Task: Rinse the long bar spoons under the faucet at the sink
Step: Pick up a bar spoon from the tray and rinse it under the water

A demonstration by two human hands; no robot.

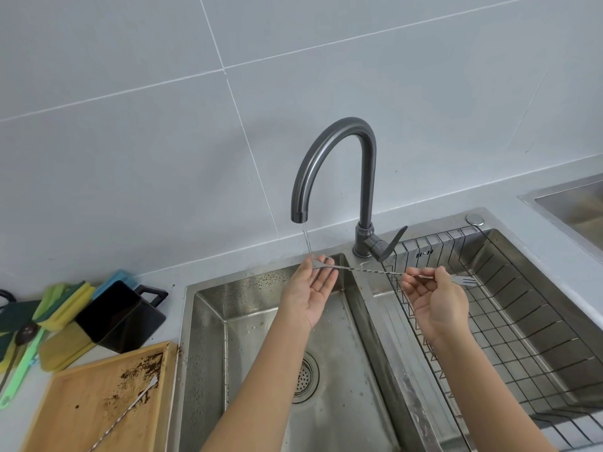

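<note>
A thin stream of water falls from the dark grey faucet [339,151] over the left basin of the steel sink [208,337]. A long twisted bar spoon [372,271] lies level across the divider, its spoon end in the stream and its fork end over the right basin. My right hand [434,305] pinches the spoon near the fork end. My left hand [310,291] is palm up with fingers apart, touching the spoon end under the water. A second bar spoon [130,409] lies on the wooden tray [81,419] at the lower left.
A wire rack [509,308] fills the right basin. Left of the sink stand a black square container [120,318], yellow-green sponges [62,305] and a green-handled tool [19,370]. The tray carries brown crumbs. Another steel basin [574,207] shows at the far right.
</note>
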